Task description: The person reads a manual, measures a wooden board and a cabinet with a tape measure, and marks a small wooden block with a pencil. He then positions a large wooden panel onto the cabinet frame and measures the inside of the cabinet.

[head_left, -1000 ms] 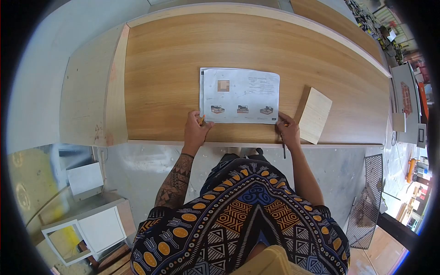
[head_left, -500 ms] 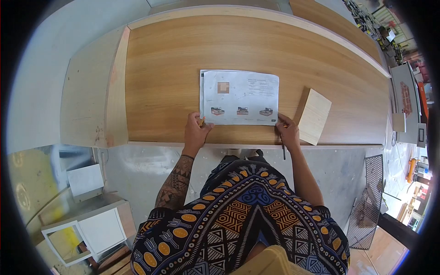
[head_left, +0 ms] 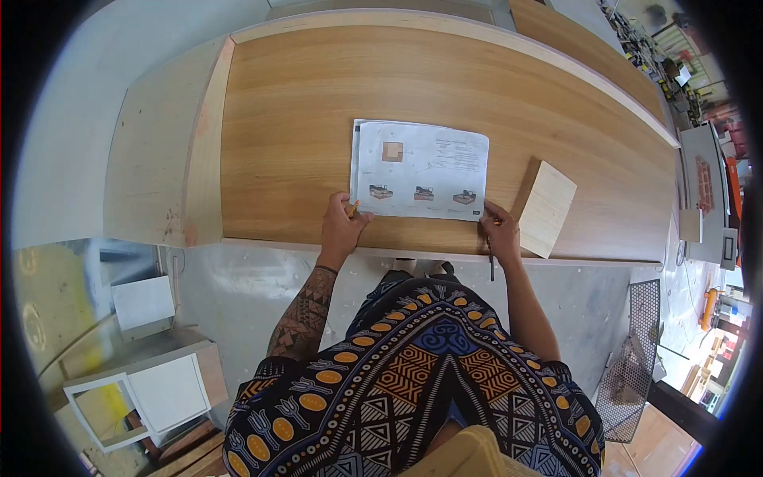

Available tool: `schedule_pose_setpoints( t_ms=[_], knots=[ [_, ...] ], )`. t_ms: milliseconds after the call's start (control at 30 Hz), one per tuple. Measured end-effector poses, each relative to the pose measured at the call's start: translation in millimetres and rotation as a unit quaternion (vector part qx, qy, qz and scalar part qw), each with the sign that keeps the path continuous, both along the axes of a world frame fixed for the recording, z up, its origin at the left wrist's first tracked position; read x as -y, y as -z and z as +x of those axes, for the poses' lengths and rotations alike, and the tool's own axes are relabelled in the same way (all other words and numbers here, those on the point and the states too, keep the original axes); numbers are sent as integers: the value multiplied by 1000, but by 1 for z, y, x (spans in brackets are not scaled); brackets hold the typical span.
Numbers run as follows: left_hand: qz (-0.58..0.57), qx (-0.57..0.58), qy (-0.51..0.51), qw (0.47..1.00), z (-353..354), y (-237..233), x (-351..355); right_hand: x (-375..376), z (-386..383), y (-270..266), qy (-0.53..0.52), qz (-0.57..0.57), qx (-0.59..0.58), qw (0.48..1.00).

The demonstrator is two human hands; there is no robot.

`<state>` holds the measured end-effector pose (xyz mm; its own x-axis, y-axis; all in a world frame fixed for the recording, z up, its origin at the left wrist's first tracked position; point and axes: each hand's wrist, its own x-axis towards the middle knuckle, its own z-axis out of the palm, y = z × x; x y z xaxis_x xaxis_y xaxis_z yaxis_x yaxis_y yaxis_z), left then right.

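Printed drawing sheets (head_left: 421, 169) lie between the left hand (head_left: 343, 226), which pinches a small orange-yellow object (head_left: 353, 209), and the right hand (head_left: 501, 232), which curls around a slim dark stick (head_left: 491, 269); whether either grips paper is unclear. Probably light, limp and easily creased, they are best held by the corners nearest both hands.

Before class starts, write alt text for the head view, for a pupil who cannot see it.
Printed sheets with drawings and text lie on a wood-grained surface, a person's left hand and right hand at the lower corners. A thin dark stick juts from the right hand, near a wooden block.
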<state>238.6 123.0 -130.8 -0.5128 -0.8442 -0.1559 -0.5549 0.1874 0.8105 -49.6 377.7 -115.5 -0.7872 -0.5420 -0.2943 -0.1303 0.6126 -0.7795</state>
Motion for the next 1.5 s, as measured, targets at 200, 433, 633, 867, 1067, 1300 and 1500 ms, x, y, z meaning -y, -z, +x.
schedule_pose_setpoints(
  t_ms=[200,433,633,867,1067,1300,1500],
  knots=[
    [-15,1,8,1000,0,1,0,1,2,-5,1,-19,4,1000],
    [-20,-5,4,1000,1,6,1,0,1,-4,10,1,23,1000],
    [2,11,3,1000,0,0,1,-1,1,-1,9,-1,1,1000],
    [-7,-1,5,1000,0,4,1,-1,1,2,21,-17,32,999],
    [9,8,6,1000,2,10,3,-1,1,6,17,-29,10,999],
    [-5,4,-3,1000,1,6,0,1,3,0,16,-12,-1,1000],
    [-27,-9,7,1000,0,8,1,3,4,1,20,-29,-18,999]
  ],
)
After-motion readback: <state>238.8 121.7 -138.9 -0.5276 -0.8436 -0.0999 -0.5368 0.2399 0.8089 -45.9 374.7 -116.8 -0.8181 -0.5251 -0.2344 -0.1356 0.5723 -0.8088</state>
